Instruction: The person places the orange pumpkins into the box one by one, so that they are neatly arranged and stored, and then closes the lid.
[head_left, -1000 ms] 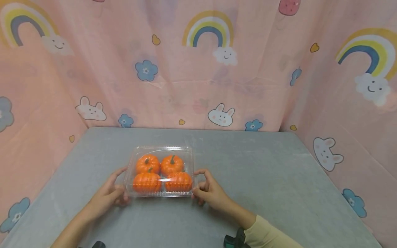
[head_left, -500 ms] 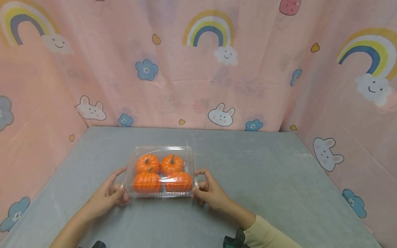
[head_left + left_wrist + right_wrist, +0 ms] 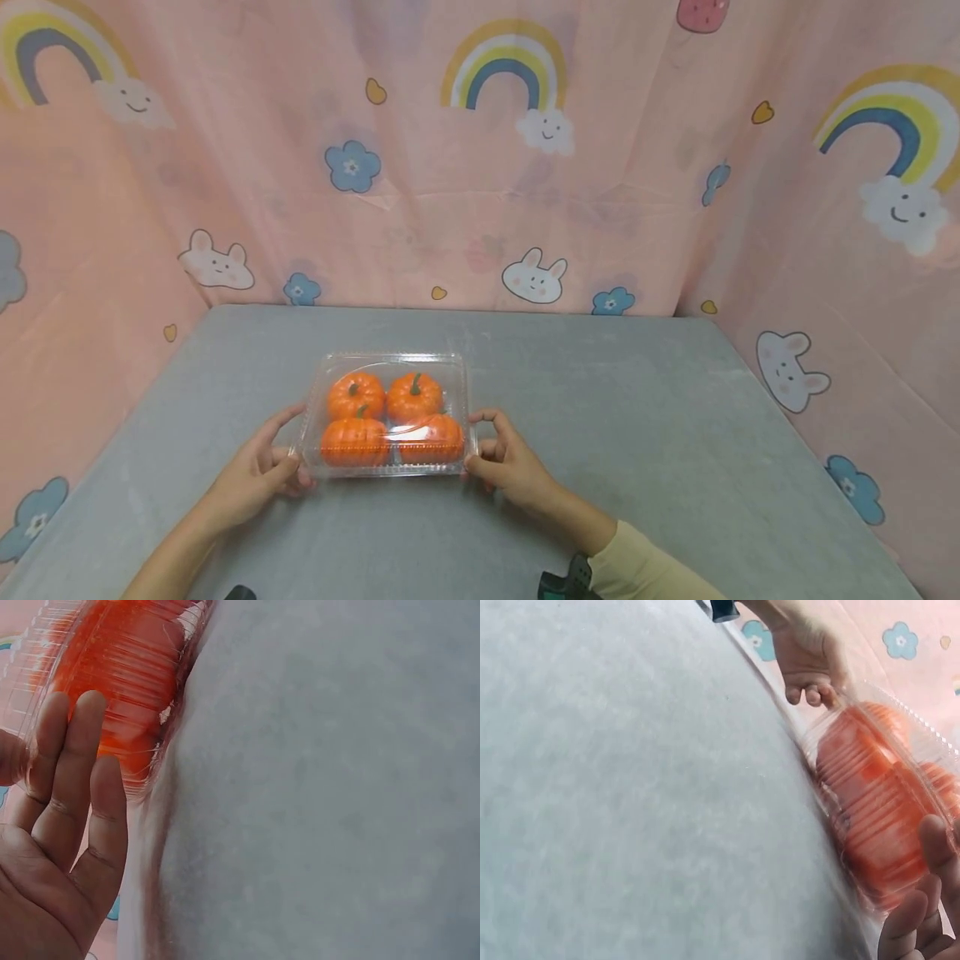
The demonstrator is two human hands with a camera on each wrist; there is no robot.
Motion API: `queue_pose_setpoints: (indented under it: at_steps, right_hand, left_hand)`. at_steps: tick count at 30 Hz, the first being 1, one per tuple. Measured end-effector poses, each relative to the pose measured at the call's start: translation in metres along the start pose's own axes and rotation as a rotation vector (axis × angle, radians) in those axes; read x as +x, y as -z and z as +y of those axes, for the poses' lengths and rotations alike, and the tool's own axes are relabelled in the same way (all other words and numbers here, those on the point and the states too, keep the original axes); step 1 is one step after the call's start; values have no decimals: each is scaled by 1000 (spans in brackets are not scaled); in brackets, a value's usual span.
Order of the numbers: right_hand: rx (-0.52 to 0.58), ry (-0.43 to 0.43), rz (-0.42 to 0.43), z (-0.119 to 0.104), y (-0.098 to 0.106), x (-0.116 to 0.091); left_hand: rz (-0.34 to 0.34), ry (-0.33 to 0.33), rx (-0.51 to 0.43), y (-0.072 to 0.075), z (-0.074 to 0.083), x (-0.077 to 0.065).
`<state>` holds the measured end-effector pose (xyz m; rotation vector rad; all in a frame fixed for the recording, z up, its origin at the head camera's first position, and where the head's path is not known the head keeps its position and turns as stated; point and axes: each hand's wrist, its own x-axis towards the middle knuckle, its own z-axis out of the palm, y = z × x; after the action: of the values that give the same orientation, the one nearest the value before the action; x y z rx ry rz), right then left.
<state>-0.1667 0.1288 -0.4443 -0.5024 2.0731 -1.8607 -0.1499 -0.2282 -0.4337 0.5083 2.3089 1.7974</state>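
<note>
A clear plastic clamshell container sits on the grey table, its lid down over several small orange pumpkins with green stems. My left hand pinches the container's left rim near the front corner; in the left wrist view three of its fingers lie along the ribbed side. At the opposite end, my right hand pinches the right rim, index finger bent and thumb at the front corner. The right wrist view shows the container's ribbed wall resting on the table, with fingertips against it.
The grey table reaches back to a pink curtain printed with rainbows, rabbits and flowers, which also closes off both sides. A dark device is worn at my right wrist, below a cream sleeve.
My left thumb has shifted slightly up onto the container's left rim. The container and the right hand stay where they were.
</note>
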Motion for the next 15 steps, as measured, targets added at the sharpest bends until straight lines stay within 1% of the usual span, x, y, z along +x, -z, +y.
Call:
queue_pose_setpoints:
  at_steps: [4,8,11,15]
  right_hand:
    - [4,-32,10,0,1,0]
    - [13,-47,3,-1,5,-1]
    - [-21,-12,-20,-3,11,-1]
    - [-144,62,-18,-8,27,-2]
  left_hand:
    - [27,43,-8,-1,0,0]
    - [80,105,18,-1,2,-1]
    - [117,129,68,0,4,0]
    - [149,138,144,5,8,2]
